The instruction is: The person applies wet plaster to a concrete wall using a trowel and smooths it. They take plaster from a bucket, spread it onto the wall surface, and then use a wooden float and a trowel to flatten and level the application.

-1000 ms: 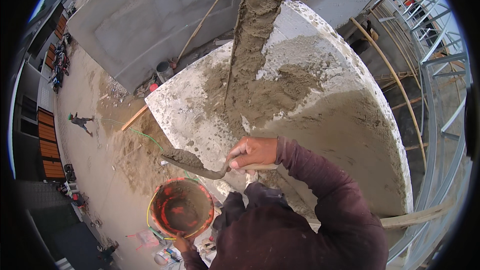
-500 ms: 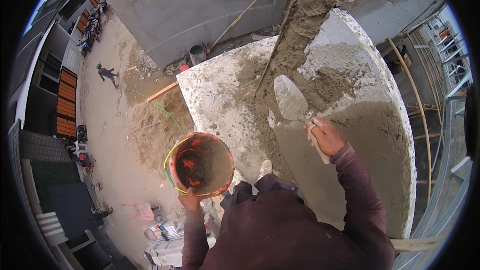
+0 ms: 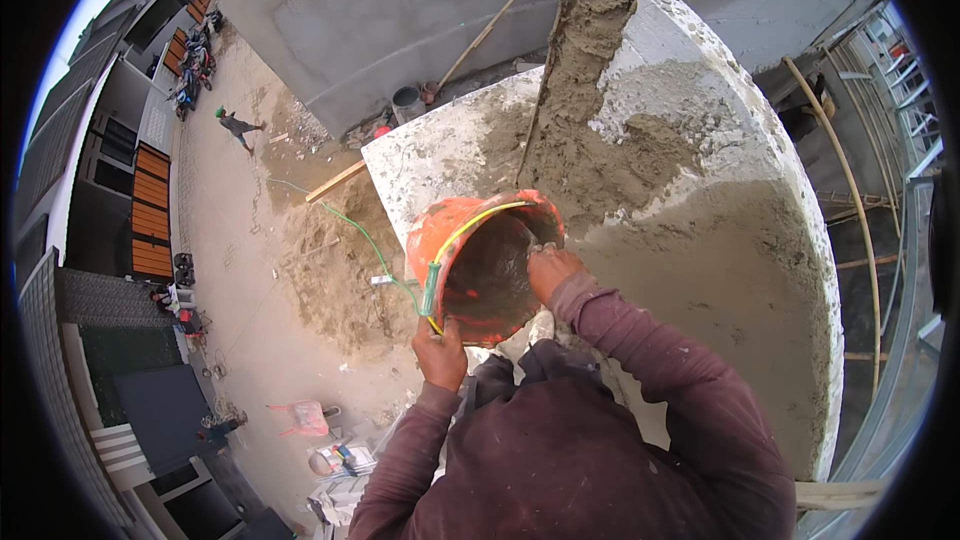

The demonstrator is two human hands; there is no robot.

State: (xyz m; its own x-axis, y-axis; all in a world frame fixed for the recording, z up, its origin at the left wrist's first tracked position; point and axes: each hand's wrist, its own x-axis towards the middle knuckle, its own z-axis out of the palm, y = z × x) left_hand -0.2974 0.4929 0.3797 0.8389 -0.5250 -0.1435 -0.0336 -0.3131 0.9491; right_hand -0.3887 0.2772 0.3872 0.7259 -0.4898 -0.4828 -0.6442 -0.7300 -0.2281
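Note:
An orange bucket (image 3: pixel 437 230) with a yellow handle and green grip is tilted in front of my body, its mouth toward me. My left hand (image 3: pixel 440 355) is closed on the bucket's near rim, beside the handle. At the right of the mouth, my right hand (image 3: pixel 556 270) is closed round the trowel, whose blade reaches into the bucket and is mostly blurred against the grey inside. Beyond and right of the bucket, wet mortar (image 3: pixel 640 165) lies rough on the white-edged slab (image 3: pixel 665 30), with a smoother grey layer (image 3: pixel 700 270) nearer me.
The slab's left edge drops to a paved lane (image 3: pixel 225 270) with a sand pile (image 3: pixel 335 280) and a walking person (image 3: pixel 238 127). A grey wall (image 3: pixel 400 20) rises ahead. On the right are a bamboo pole (image 3: pixel 845 170) and metal framing (image 3: pixel 905 270).
The bucket has moved right and up and is tilted now. My right hand has brought the trowel from the mortar on the slab into the bucket.

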